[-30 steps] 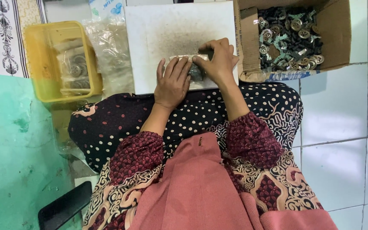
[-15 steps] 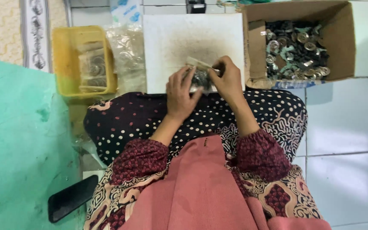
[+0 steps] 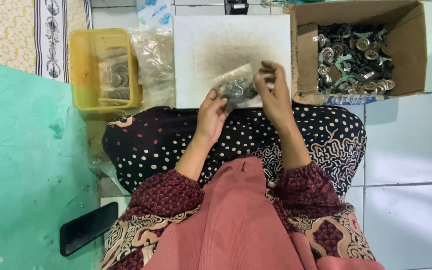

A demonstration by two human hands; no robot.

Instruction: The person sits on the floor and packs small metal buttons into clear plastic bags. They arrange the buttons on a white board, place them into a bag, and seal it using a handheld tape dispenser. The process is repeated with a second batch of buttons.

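Observation:
My left hand (image 3: 213, 114) and my right hand (image 3: 273, 92) together hold a small clear plastic bag (image 3: 236, 87) filled with dark metal parts. The bag hangs just above the near edge of a white board (image 3: 226, 40) that lies in front of my lap. My left fingers pinch the bag's lower left corner. My right hand grips its right side, fingers curled at the top.
An open cardboard box (image 3: 411, 50) of small metal and black parts stands at the right. A yellow plastic tub (image 3: 83, 70) with filled bags and a heap of clear bags (image 3: 153, 55) sit to the left. A black phone (image 3: 88, 227) lies on the green surface (image 3: 21, 165).
The bag has been lifted off the white board and now hangs between both hands. The hands have drawn back a little towards my lap.

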